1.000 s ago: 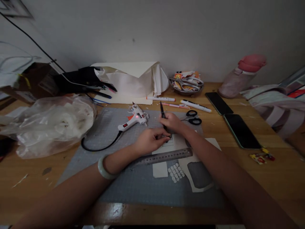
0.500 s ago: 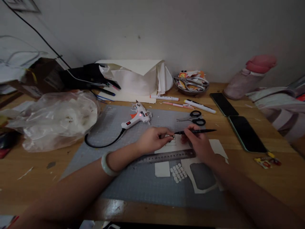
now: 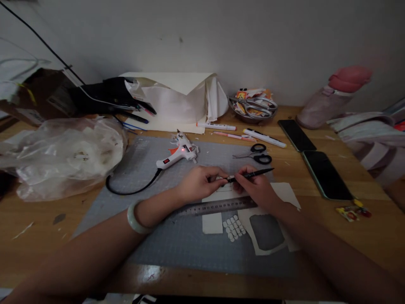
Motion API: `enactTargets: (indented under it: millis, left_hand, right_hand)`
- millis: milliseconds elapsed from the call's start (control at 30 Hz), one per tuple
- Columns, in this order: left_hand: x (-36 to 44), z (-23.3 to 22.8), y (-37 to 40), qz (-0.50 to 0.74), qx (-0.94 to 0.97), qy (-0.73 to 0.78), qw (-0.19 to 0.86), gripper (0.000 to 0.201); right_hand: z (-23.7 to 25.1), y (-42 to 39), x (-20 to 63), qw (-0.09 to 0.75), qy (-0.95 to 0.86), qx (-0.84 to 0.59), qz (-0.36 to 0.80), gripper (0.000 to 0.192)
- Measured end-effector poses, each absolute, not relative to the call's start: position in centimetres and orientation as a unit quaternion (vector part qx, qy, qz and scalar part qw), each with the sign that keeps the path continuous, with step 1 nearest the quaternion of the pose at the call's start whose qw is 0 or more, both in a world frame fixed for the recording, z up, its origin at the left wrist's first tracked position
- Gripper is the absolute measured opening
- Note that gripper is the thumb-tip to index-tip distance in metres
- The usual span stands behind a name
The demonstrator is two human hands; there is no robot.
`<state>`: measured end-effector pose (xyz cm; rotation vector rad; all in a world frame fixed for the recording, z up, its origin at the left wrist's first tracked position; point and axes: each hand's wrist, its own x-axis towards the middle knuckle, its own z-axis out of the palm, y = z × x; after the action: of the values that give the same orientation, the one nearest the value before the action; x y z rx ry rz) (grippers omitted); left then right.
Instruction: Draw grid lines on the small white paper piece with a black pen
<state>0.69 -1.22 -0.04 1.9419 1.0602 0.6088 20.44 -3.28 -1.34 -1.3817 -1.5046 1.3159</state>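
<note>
on the grey cutting mat (image 3: 177, 240), left hand (image 3: 199, 183) pinches closed on a small white paper piece (image 3: 225, 189); right hand (image 3: 257, 188) closed around a black pen (image 3: 249, 174), held nearly flat, tip at the paper; metal ruler (image 3: 218, 207) just below; risk: paper slides under the tip since only fingertips pin it, smearing the line; lit glue gun (image 3: 177, 154) near the left wrist could burn.

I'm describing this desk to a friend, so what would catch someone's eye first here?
Two hands meet mid-desk over white paper on a grey mat: the right hand holds a black pen, its tip by the left hand. A steel ruler lies just in front of them. Behind them, a white glue gun shows a red light, and a bulky plastic bag fills the left side.
</note>
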Motion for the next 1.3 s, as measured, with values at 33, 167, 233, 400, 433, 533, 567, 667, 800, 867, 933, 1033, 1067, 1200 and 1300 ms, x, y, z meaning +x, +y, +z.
enactTargets:
  millis: [33,167,233,400,433,533,567,667,800,867,933,1033,1067,1200,1300]
  left_hand:
    - [0.7,-0.1,-1.2,0.242,0.774,0.42,0.408,0.017]
    - [0.6,-0.2,-1.3,0.239,0.783,0.414,0.397,0.017]
    - [0.6,-0.2,-1.3,0.237,0.785,0.416,0.394,0.017]
    - [0.7,-0.1,-1.3,0.23,0.788,0.412,0.395,0.018]
    - [0.7,0.0,-1.3,0.226,0.788,0.412,0.396,0.018]
    - [0.7,0.2,-1.3,0.215,0.786,0.42,0.399,0.019]
    - [0.7,0.3,-1.3,0.214,0.786,0.422,0.399,0.019]
    - [0.6,0.2,-1.3,0.217,0.785,0.421,0.399,0.02]
    - [0.6,0.0,-1.3,0.221,0.788,0.416,0.397,0.018]
    - [0.6,0.0,-1.3,0.226,0.787,0.414,0.398,0.018]
    - [0.6,-0.1,-1.3,0.231,0.786,0.413,0.398,0.018]
    - [0.7,-0.1,-1.3,0.231,0.79,0.413,0.39,0.017]
    - [0.7,-0.1,-1.3,0.23,0.792,0.414,0.386,0.017]
    - [0.6,-0.1,-1.3,0.226,0.795,0.415,0.38,0.017]
    - [0.6,-0.2,-1.3,0.228,0.795,0.411,0.384,0.018]
  right_hand:
    - [-1.3,-3.3,20.4,0.349,-0.578,-0.533,0.51,0.032]
    - [-1.3,-3.3,20.4,0.353,-0.576,-0.535,0.507,0.03]
    - [-1.3,-3.3,20.4,0.355,-0.577,-0.535,0.504,0.029]
    - [-1.3,-3.3,20.4,0.351,-0.582,-0.537,0.499,0.028]
    - [-1.3,-3.3,20.4,0.352,-0.584,-0.535,0.498,0.028]
    - [-1.4,-3.4,20.5,0.355,-0.593,-0.523,0.5,0.026]
    - [-1.4,-3.5,20.6,0.357,-0.596,-0.518,0.499,0.025]
    - [-1.3,-4.1,20.8,0.379,-0.646,-0.502,0.433,0.019]
    - [-1.1,-5.1,20.8,0.338,-0.821,-0.404,0.222,0.008]
    - [-1.1,-5.3,20.6,0.316,-0.869,-0.35,0.146,0.008]
    - [-1.0,-5.3,20.4,0.309,-0.887,-0.329,0.102,0.011]
    - [-1.1,-5.2,20.3,0.302,-0.893,-0.327,0.068,0.012]
    - [-1.2,-5.1,20.2,0.3,-0.894,-0.326,0.06,0.012]
    - [-1.4,-5.1,20.1,0.304,-0.901,-0.308,0.017,0.012]
    - [-1.6,-5.1,19.9,0.313,-0.902,-0.296,-0.011,0.012]
